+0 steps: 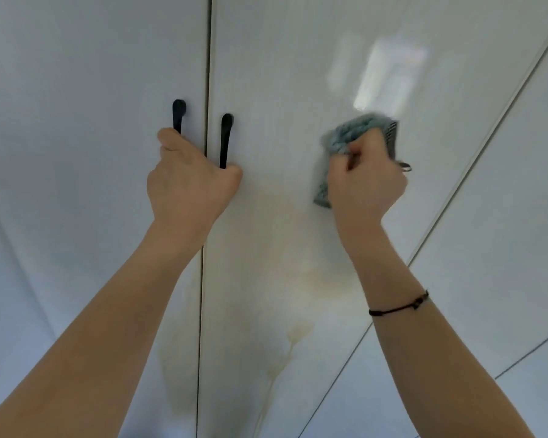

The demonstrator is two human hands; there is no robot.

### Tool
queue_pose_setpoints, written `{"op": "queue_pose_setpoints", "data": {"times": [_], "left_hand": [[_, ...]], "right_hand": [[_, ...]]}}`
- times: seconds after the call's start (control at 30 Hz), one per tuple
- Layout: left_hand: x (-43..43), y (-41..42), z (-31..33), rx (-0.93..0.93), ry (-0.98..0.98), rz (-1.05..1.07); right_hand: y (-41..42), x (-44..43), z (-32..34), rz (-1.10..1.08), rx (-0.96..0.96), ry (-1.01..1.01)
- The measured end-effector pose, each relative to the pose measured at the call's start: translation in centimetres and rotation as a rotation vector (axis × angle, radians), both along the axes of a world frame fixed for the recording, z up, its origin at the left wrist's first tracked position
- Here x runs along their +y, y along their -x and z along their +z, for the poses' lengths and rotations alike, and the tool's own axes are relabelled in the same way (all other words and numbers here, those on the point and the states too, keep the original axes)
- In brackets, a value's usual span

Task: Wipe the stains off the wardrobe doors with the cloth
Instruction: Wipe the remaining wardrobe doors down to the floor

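Two glossy white wardrobe doors fill the view, the left door (86,153) and the right door (282,90), each with a black bar handle. My left hand (190,181) grips both handles, the left handle (178,116) and the right handle (226,139), at their lower parts. My right hand (366,178) holds a bunched blue-grey cloth (345,137) and presses it against the right door, to the right of the handles. Yellowish stains (298,335) with a drip trail run down the right door below my hands; a fainter patch (179,352) lies on the left door.
A dark gap (207,90) separates the two doors. To the right, a seam (475,159) marks the edge of the right door against another white panel (503,232). A window reflection (389,74) shines above the cloth.
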State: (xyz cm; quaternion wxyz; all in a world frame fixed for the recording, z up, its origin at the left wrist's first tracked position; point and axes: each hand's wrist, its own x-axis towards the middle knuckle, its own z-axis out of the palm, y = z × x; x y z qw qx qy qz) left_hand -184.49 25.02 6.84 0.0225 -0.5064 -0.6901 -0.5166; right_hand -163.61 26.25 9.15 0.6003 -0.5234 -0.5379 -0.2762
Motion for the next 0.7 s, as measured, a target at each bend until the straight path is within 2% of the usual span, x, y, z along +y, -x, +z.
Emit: {"op": "queue_pose_setpoints", "data": {"times": [0.07, 0.13, 0.2, 0.27, 0.3, 0.43, 0.5, 0.57, 0.7], "left_hand": [[0.2, -0.1, 0.1, 0.008, 0.005, 0.009], [0.1, 0.1, 0.2, 0.012, 0.006, 0.019], [-0.1, 0.0, 0.1, 0.011, 0.01, -0.006], [-0.4, 0.0, 0.3, 0.008, 0.011, -0.031], [-0.6, 0.0, 0.4, 0.004, 0.015, -0.041], [-0.9, 0.5, 0.4, -0.017, 0.024, -0.092], [-0.7, 0.7, 0.2, -0.004, 0.008, -0.096], [-0.6, 0.7, 0.2, 0.011, -0.006, -0.082], [-0.6, 0.8, 0.3, 0.039, 0.009, -0.045]], "right_hand": [[1.6, 0.6, -5.0, 0.01, -0.193, 0.023], [2.5, -0.1, -11.6, 0.055, -0.396, 0.146], [2.3, -1.2, -16.1, 0.112, -0.505, 0.276], [1.8, -1.3, -15.5, 0.131, -0.554, 0.294], [1.6, -0.9, -13.9, 0.107, -0.529, 0.24], [1.9, -0.1, -2.2, 0.065, -0.161, 0.045], [3.2, 0.4, 0.7, 0.111, -0.061, 0.013], [4.5, 0.9, -0.5, 0.072, -0.151, -0.007], [5.4, 1.2, -8.2, 0.037, -0.455, -0.023]]}}
